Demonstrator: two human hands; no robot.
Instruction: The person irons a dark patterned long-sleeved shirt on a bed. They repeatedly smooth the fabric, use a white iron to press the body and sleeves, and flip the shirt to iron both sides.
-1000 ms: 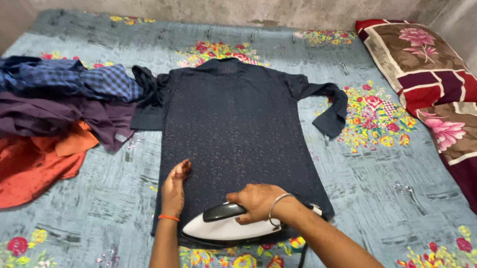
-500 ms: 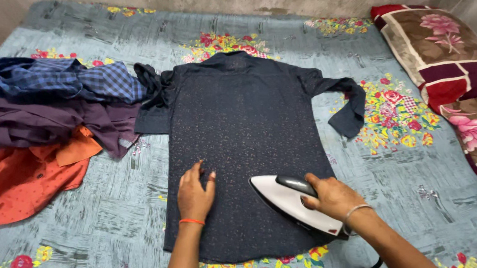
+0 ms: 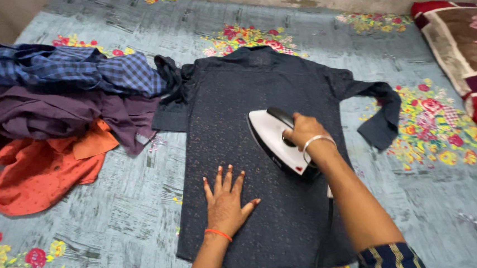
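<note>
A dark navy speckled shirt [image 3: 247, 168] lies spread flat, back up, on a grey-blue floral bedsheet [image 3: 424, 203], roughly midway between the sheet's left and right edges, its collar toward the far edge and its hem toward the near edge. The right hand [image 3: 304, 131] is clenched around the black handle of a white electric iron [image 3: 274, 139], which rests sole-down on the upper middle of the shirt with its pointed nose aimed toward the far left. A metal bangle [image 3: 317, 140] circles that wrist, and the iron's black cord [image 3: 324, 235] trails back along the forearm toward the near edge. The left hand [image 3: 225, 201] lies flat and released on the shirt's lower half, fingers spread and pointing toward the far edge, palm pressing the cloth; an orange thread band [image 3: 218, 234] sits on its wrist. The iron is just beyond and to the right of this hand, near but apart from it. One sleeve bunches at the shirt's left shoulder; the other bends out to the right. Toward the left edge of the sheet lies a pile of clothes: a blue checked shirt [image 3: 69, 69], a purple garment [image 3: 55, 115] and an orange garment [image 3: 40, 170]. A maroon and brown floral pillow [image 3: 474, 50] sits at the far right corner.
</note>
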